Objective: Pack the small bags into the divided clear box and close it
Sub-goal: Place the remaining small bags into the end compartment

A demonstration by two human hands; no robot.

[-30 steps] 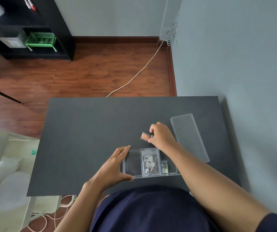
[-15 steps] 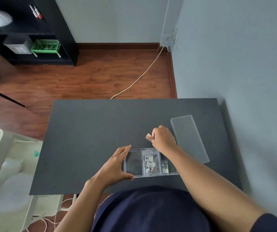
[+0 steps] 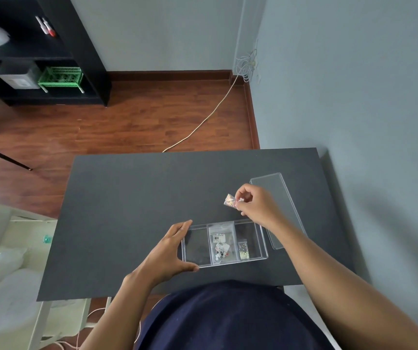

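The divided clear box (image 3: 263, 245) lies open near the front edge of the black table (image 3: 132, 198). Its middle compartment holds a labelled bag (image 3: 221, 245); a small bag of glittery bits (image 3: 242, 250) lies in the right compartment; the left compartment looks bare. My left hand (image 3: 170, 251) grips the box's left end between thumb and fingers. My right hand (image 3: 258, 205) hovers just behind the box, pinching a small pinkish bag (image 3: 229, 200) in the air. The clear lid (image 3: 278, 205) lies flat to the right, partly under my right forearm.
A grey wall runs close along the table's right side. Wooden floor with a pale cable (image 3: 202, 122) lies beyond the far edge. A black shelf (image 3: 51, 59) stands at back left, and a white cart (image 3: 6, 261) sits to the left of the table.
My right hand has lifted the small pinkish bag off the table and turned it in the fingers. My left hand has stayed on the box's left end.
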